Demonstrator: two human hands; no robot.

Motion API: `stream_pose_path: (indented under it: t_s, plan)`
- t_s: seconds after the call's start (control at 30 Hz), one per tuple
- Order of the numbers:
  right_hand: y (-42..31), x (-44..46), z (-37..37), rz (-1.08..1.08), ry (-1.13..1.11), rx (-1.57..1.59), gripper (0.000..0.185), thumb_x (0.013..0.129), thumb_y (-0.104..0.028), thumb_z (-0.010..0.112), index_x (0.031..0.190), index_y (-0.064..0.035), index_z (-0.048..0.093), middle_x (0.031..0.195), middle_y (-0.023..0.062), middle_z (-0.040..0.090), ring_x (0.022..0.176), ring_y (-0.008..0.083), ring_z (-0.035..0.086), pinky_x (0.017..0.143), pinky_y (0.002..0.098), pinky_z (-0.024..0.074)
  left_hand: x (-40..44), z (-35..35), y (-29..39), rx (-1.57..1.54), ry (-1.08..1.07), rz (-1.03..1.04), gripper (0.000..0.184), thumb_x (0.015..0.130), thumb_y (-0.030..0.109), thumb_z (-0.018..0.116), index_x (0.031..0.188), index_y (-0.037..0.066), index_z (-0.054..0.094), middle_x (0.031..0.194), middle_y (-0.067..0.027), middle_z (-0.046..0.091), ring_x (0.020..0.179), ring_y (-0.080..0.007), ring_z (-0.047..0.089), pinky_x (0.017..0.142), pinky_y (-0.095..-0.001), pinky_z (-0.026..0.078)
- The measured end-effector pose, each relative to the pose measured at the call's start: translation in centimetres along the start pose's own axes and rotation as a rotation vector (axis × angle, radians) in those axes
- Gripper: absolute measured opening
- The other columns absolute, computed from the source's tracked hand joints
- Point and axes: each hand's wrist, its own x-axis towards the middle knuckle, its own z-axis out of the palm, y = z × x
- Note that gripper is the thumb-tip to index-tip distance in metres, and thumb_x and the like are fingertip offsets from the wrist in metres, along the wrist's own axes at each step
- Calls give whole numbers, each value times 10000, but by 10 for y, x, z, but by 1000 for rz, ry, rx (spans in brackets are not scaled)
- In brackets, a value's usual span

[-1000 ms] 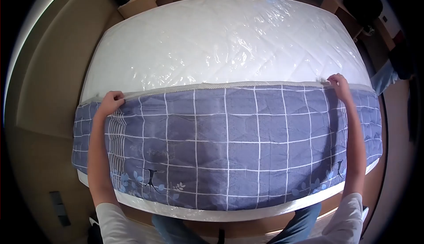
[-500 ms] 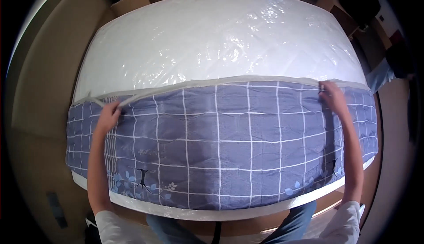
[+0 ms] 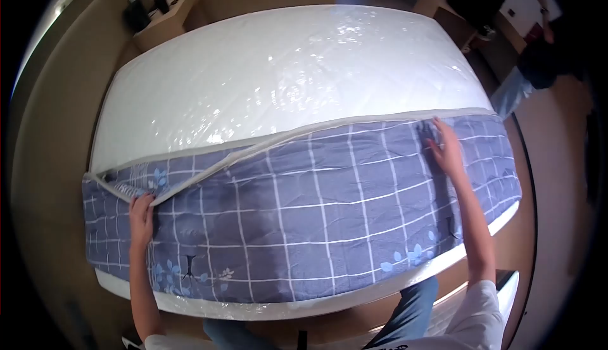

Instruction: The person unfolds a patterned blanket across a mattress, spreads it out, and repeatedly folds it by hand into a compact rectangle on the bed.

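A blue-grey checked cloth (image 3: 291,223) with white lines and leaf prints lies folded over the near half of a white, plastic-wrapped mattress (image 3: 285,77). My left hand (image 3: 142,216) is closed on the pale edge of the cloth's top layer at the left. There the edge is pulled down in a V, and a lower layer with blue leaves shows beneath it. At the right, my right hand (image 3: 446,148) rests on the checked cloth just below its pale edge, fingers apart, holding nothing visible.
A bedside table (image 3: 168,24) with dark items stands beyond the mattress at the back left. Another wooden table (image 3: 437,5) is at the back right. At the right edge are a person (image 3: 538,62) and pale blue fabric. A dark shape stands near the back-right table.
My left hand has drawn the cloth's edge down toward me, opening a gap between the layers. My right hand has moved slightly below the edge with its fingers spread. The view has shifted.
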Motion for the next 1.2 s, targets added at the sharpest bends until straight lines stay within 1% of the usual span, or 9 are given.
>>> stream_pose_path:
  t_s: [0.23, 0.4, 0.57, 0.7, 0.83, 0.9, 0.97, 1.03, 1.2]
  plan:
    - [4, 16, 89, 176, -331, -270, 448, 827, -244, 503, 1249, -121, 418, 1300, 159, 378, 1213, 296, 338, 981, 488, 239, 64, 35, 2, 470, 133, -140, 495, 812, 119, 506, 1285, 124, 360, 1338, -141, 316, 1249, -303, 273, 1019, -454, 191]
    - [-26, -12, 76, 332, 162, -271, 475, 818, -273, 497, 1260, -130, 398, 1318, 184, 332, 1243, 325, 276, 995, 527, 177, 47, 129, 15, 446, 15, -253, 539, 859, 241, 440, 1354, 173, 238, 1400, -127, 202, 1282, -308, 201, 1006, -518, 178]
    - [-34, -139, -11, 517, 16, -352, 500, 784, -279, 542, 1217, -58, 425, 1296, 206, 347, 1225, 347, 292, 999, 507, 187, 49, 117, 48, 460, -23, -409, 533, 876, 266, 398, 1363, 146, 215, 1407, -124, 192, 1291, -302, 186, 1001, -531, 175]
    - [18, -239, -70, 880, 464, -283, 567, 751, -216, 600, 1185, 81, 388, 1197, 272, 415, 1130, 385, 387, 968, 414, 278, -30, 147, 151, 426, 85, -143, 580, 839, 247, 440, 1348, 70, 228, 1415, -154, 154, 1304, -312, 152, 1015, -522, 132]
    - [132, -279, -97, 1533, 962, 841, 606, 785, -252, 609, 1225, 75, 353, 1198, 226, 440, 1100, 316, 442, 915, 380, 362, -110, 135, 288, 206, -47, -2, 556, 804, 208, 458, 1311, 46, 297, 1415, -149, 163, 1308, -305, 147, 1035, -483, 99]
    - [187, -282, -109, 1308, 812, 1800, 676, 791, -290, 610, 1295, 5, 269, 1185, 215, 455, 1070, 303, 470, 849, 423, 410, -119, 133, 303, 118, -89, -64, 528, 786, 175, 454, 1285, 42, 340, 1403, -149, 200, 1303, -303, 163, 1036, -475, 107]
    - [295, -287, -82, 1487, 705, 1316, 661, 796, -268, 612, 1291, 2, 268, 1116, 156, 512, 959, 264, 528, 814, 394, 428, -123, 139, 305, 128, -15, -46, 524, 766, 156, 452, 1271, 48, 362, 1390, -150, 229, 1294, -305, 182, 1034, -478, 113]
    - [246, -221, -140, 999, 890, 833, 556, 807, -215, 597, 1253, 0, 342, 1054, 110, 550, 888, 210, 543, 804, 336, 421, -122, 143, 301, 118, 12, -13, 524, 764, 156, 450, 1271, 56, 361, 1387, -146, 236, 1288, -305, 195, 1034, -473, 121]
    - [202, -225, -186, 949, 848, 514, 386, 808, -161, 582, 1134, 13, 468, 992, 115, 582, 892, 187, 546, 788, 301, 415, -122, 148, 307, 189, 26, -16, 530, 766, 151, 436, 1281, 63, 348, 1386, -143, 238, 1287, -305, 198, 1030, -475, 129]
